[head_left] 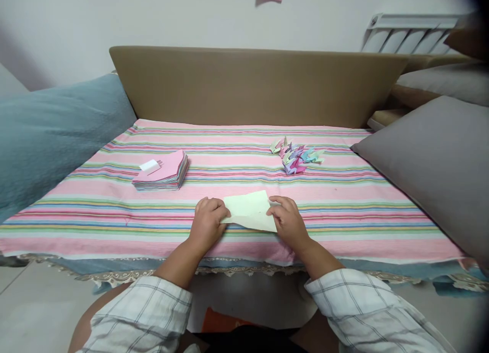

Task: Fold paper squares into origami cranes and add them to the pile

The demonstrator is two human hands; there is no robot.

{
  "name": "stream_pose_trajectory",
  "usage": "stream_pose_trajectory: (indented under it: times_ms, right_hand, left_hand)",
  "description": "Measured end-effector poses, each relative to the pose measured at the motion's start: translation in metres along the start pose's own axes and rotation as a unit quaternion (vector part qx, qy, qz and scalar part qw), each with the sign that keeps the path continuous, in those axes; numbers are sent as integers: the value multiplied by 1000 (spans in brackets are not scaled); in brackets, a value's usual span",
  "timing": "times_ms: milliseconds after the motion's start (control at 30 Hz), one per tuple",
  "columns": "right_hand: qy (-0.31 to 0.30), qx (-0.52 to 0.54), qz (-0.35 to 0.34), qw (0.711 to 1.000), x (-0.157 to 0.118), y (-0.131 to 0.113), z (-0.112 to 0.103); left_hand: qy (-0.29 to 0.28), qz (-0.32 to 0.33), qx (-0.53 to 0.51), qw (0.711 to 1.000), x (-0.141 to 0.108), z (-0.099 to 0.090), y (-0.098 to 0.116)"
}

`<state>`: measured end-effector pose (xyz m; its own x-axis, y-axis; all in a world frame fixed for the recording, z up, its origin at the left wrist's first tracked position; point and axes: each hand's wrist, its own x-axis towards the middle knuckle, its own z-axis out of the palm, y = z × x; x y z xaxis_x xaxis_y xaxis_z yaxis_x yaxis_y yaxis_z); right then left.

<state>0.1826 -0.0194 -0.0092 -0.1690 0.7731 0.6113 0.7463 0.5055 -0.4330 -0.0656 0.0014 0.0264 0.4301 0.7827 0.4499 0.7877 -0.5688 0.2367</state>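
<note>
Both my hands are on the pale green paper (247,210): my left hand (209,218) has its left end, my right hand (289,220) pinches the right, the sheet stretching between them above the striped cloth (229,154)! Beyond my left, a thick paper stack (170,167), pink on top, a small white object (150,166) lying on it. Beyond my right, a huddle of colourful folded papers (296,159), and farther right, a grey cushion (431,159)!

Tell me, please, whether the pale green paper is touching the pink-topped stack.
Apart. The head view shows striped cloth between the pale green paper and the pink-topped stack, which sits farther left.
</note>
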Motion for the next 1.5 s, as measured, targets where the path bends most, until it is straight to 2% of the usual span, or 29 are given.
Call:
stream_pose_trajectory:
  times_ms: [300, 500, 600, 733, 967, 1267, 1500]
  right_hand:
    - [-4, -78, -18, 997, -6, 1, -4]
    - [-35, -84, -25, 995, -7, -2, -2]
    - [-55, -89, -23, 994, -7, -4, -2]
    - [-75, -68, -30, 994, -7, -9, -4]
    - [-118, -9, -51, 992, -5, -14, -5]
    - [-114, -51, 86, 988, -1, 10, -6]
    - [-130, -26, 138, 982, 2, 12, -5]
  left_hand:
    - [0, 75, 50, 996, -4, 6, 1]
    - [-72, 46, 53, 995, -5, 3, 5]
    - [-100, 54, 37, 993, -7, -2, 10]
    - [-103, 60, 39, 992, -9, -4, 11]
    - [-116, 1, 45, 992, -6, -2, -3]
    - [-140, -13, 36, 989, -2, -7, -11]
    - [-121, -48, 47, 990, 2, -10, -14]
